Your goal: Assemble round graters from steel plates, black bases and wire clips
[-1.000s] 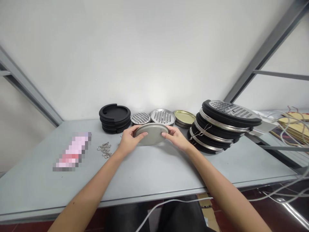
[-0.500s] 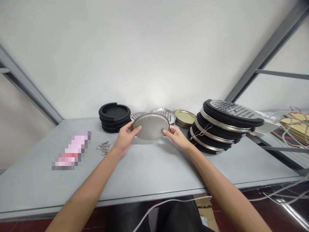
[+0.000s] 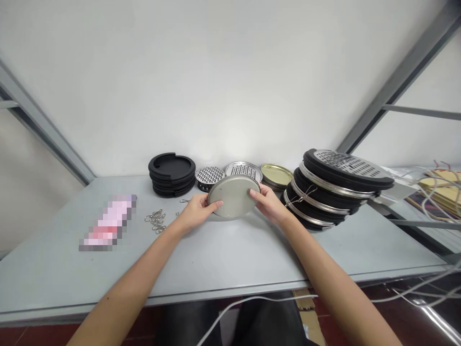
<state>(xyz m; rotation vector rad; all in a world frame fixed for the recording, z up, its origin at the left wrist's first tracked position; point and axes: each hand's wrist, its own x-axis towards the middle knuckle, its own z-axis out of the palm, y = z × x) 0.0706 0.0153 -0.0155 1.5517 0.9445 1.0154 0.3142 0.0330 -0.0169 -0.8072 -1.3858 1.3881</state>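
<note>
Between my hands is a round, shallow metal lid (image 3: 236,198), tilted with its dull grey-green face toward me. My left hand (image 3: 197,210) pinches its left edge, thumb on the face and fingers behind. The right edge is gripped the same way by my right hand (image 3: 268,203). Just behind the lid lie perforated grater discs (image 3: 211,176) and a silver rimmed tray with a slotted grater disc (image 3: 245,170). A stack of gold-coloured round lids (image 3: 276,174) sits behind my right hand. What is on the held lid's back is hidden.
Black ring-shaped bases (image 3: 172,168) are stacked at the back left. Small wire clips (image 3: 156,220) lie near a blurred pink object (image 3: 110,222). A tall leaning stack of black rings and grater discs (image 3: 334,192) stands on the right. Cables cross the table's front edge (image 3: 194,294).
Both hands have brought the lid slightly to the right and lower, still gripping it by both sides. More of the left grater disc and a wire clip beside it now show.
</note>
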